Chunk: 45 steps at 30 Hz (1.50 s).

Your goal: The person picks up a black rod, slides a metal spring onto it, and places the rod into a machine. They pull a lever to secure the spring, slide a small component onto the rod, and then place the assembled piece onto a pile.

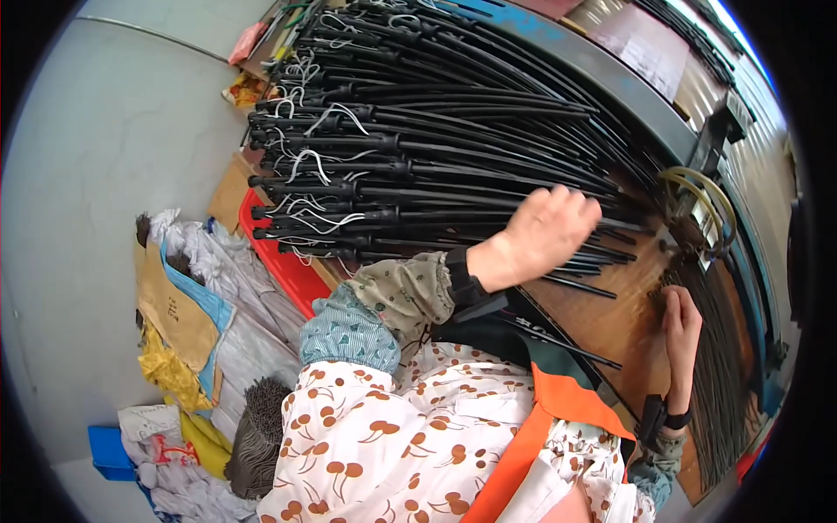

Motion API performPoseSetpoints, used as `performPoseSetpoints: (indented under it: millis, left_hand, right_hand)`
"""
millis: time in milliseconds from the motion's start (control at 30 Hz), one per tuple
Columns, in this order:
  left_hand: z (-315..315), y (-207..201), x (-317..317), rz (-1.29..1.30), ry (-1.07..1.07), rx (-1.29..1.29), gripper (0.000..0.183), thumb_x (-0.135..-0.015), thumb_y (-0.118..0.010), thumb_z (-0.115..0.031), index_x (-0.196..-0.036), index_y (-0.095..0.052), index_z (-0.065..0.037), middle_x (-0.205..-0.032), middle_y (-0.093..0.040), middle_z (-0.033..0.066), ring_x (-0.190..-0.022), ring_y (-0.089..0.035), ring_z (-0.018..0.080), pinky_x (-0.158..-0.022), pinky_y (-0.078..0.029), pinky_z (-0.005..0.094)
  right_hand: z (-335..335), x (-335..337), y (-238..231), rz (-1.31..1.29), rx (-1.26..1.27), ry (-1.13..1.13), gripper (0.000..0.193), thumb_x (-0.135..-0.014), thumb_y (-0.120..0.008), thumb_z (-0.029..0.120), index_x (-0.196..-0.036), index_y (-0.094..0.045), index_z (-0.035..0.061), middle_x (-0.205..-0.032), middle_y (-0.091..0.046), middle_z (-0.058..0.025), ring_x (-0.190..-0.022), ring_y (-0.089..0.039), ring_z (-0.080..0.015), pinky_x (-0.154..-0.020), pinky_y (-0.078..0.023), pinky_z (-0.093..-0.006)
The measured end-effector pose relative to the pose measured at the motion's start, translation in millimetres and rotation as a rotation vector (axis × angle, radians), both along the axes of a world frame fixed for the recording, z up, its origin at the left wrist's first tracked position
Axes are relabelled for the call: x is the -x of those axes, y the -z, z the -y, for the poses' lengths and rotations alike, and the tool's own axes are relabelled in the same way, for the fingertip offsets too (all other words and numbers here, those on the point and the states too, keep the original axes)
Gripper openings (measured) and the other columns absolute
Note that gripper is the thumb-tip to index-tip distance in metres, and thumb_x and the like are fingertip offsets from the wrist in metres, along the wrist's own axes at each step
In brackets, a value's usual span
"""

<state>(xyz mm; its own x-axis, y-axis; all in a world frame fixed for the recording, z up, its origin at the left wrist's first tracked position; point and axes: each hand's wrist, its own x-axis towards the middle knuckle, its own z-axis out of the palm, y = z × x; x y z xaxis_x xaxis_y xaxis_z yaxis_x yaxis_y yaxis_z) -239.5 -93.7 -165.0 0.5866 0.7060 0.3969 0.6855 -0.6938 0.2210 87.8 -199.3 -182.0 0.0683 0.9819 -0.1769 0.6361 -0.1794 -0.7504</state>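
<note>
My left hand [542, 234] is raised over the near ends of many long black tubes [488, 170], its fingers curled closed. Whatever is inside those fingers is hidden. My right hand [682, 318] is low over the brown board [610, 327], beside a bundle of thin dark rods [715, 375]. Its fingers are bent together, and I cannot make out what they hold. Just beyond it stands a small machine head [689, 234] with curved yellowish hoses [711, 196]. The black tubes lie in rows, with white cords [309, 166] looped at their left ends.
A red tray edge [283, 266] shows below the tubes' left ends. A grey metal beam [628, 78] runs along the far side. At left lie plastic wrapping [261, 296], a cardboard piece [179, 309], a bundle of grey strands [261, 427] and a blue box [112, 453].
</note>
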Motion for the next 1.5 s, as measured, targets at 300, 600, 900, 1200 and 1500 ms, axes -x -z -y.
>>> performPoseSetpoints:
  millis: [300, 600, 900, 1200, 1500]
  left_hand:
    - [23.5, -25.8, -34.7, -0.003, 0.225, 0.033, 0.008, -0.077, -0.064, -0.015, -0.082, -0.061, -0.009, -0.078, -0.059, 0.0039, -0.077, -0.062, 0.0197, -0.058, -0.055, 0.0295]
    - [-9.6, -80.8, -89.3, -0.246, 0.606, 0.066, 0.022, -0.083, -0.062, -0.010, -0.105, -0.062, -0.008, -0.090, -0.062, 0.0081, -0.084, -0.066, 0.0249, -0.069, -0.058, 0.0356]
    - [-63.0, -151.9, -212.7, -0.345, 0.835, -0.327, 0.055, -0.083, -0.060, 0.006, -0.137, -0.056, -0.003, -0.086, -0.049, 0.0125, -0.081, -0.054, 0.0305, -0.070, -0.046, 0.0426]
    - [-64.6, -140.4, -246.3, -0.376, 0.950, -0.280, 0.050, -0.081, -0.062, 0.003, -0.129, -0.064, -0.010, -0.080, -0.050, 0.0098, -0.077, -0.054, 0.0288, -0.067, -0.046, 0.0412]
    - [-82.2, -162.2, -205.1, -0.184, 0.794, -0.217, 0.045, -0.086, -0.066, 0.003, -0.130, -0.064, -0.009, -0.079, -0.050, 0.0120, -0.075, -0.055, 0.0288, -0.067, -0.046, 0.0417]
  right_hand:
    - [-9.2, 10.3, -6.1, -0.213, -0.143, -0.094, 0.029, -0.106, -0.054, 0.022, -0.118, -0.069, -0.0001, -0.072, -0.051, 0.0051, -0.071, -0.048, -0.0043, -0.062, -0.035, -0.0205]
    - [2.1, 10.0, -14.9, 0.347, -0.908, -0.127, 0.052, -0.077, -0.076, 0.010, -0.126, -0.062, -0.0014, -0.112, -0.069, -0.0138, -0.103, -0.067, -0.0337, -0.089, -0.056, -0.0427]
    - [57.3, -107.2, -33.4, 0.553, -0.872, 0.572, 0.045, -0.086, -0.076, 0.030, -0.123, -0.066, 0.0074, -0.083, -0.072, -0.0099, -0.067, -0.066, -0.0242, -0.062, -0.055, -0.0356]
    - [21.0, -83.6, -59.8, 0.528, -0.791, 0.517, 0.069, -0.082, -0.078, 0.030, -0.142, -0.054, 0.0051, -0.093, -0.071, -0.0119, -0.085, -0.065, -0.0303, -0.079, -0.054, -0.0386]
    - [12.0, -83.5, -49.6, -0.037, -1.060, 0.605, 0.014, -0.083, -0.078, 0.009, -0.097, -0.078, 0.0082, -0.077, -0.069, -0.0028, -0.079, -0.058, -0.0209, -0.076, -0.049, -0.0342]
